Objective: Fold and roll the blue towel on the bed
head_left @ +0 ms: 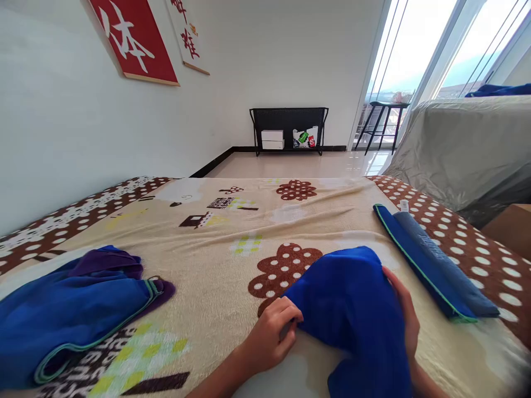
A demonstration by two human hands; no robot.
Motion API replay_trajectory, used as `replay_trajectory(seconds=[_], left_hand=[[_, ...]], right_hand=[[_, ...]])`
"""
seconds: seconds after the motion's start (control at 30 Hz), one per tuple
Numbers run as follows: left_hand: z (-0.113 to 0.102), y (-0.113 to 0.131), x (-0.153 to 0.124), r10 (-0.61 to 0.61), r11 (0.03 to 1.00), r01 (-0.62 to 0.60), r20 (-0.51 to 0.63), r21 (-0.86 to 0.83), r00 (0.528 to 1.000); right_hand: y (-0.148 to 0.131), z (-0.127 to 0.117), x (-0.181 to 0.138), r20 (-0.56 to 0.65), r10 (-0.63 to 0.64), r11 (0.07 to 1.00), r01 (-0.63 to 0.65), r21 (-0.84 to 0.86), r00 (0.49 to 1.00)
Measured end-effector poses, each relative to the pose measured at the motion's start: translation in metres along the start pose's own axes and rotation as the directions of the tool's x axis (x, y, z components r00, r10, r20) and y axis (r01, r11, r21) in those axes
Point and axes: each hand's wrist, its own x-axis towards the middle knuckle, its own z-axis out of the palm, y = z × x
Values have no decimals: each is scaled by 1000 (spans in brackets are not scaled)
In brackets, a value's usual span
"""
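A bright blue towel (352, 309) lies bunched on the patterned blanket (232, 260) in front of me. My left hand (269, 334) pinches the towel's left edge, fingers curled shut on the cloth. My right hand (404, 315) grips the towel's right side, partly hidden behind the fabric. To the right, a folded stack of blue towels (431, 268) with green trim rests on the blanket, apart from my hands.
A loose heap of blue and purple towels (70, 309) sits at the left. A grey covered sofa (464, 149) stands at the right. A black shelf (288, 130) with boxes stands against the far wall, beside a stool (384, 121) by the window.
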Motion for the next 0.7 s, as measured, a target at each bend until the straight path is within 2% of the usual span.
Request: replay_trajectory(seconds=[0.03,0.07,0.1,0.13,0.17,0.2,0.23,0.27,0.3,0.37,0.43,0.53,0.63,0.7], left_hand=[[2,0,0,22,1000,-21,-24,23,999],[4,0,-1,42,998,-39,-70,46,997],[6,0,-2,64,996,-55,-127,73,990],[7,1,-3,93,991,-75,-182,107,979],[7,1,-3,130,984,-99,-219,146,967],[7,2,-3,168,974,-126,-229,189,959],[7,2,-3,199,962,-149,-213,230,957],[6,3,-2,214,950,-164,-174,265,961],[6,3,-1,213,941,-169,-126,294,969],[6,1,2,164,933,-141,-40,332,986],[8,-3,5,90,931,-83,-3,355,996],[11,-13,5,-5,933,22,-47,360,999],[12,-24,5,-126,934,173,-164,314,978],[12,-31,6,-188,928,239,-194,286,963]], right_hand=[[-1,2,0,117,-45,999,47,-11,992],[-4,6,1,298,-98,993,112,-29,949],[-8,10,1,513,-140,981,189,-45,847],[-12,15,1,705,-146,963,263,-59,694],[-17,19,2,839,-118,943,324,-72,531],[-21,24,2,912,-76,926,368,-85,402],[-25,28,2,944,-38,914,393,-99,327],[-28,30,2,953,-14,907,406,-116,304],[-28,32,1,950,-4,902,410,-132,313],[-26,32,0,937,1,902,404,-151,349],[-21,31,-2,920,-21,905,398,-149,392],[-15,30,-3,898,-62,907,401,-131,435],[-17,30,-3,898,-93,903,417,-106,429],[-22,31,-2,903,-102,894,437,-102,418]])
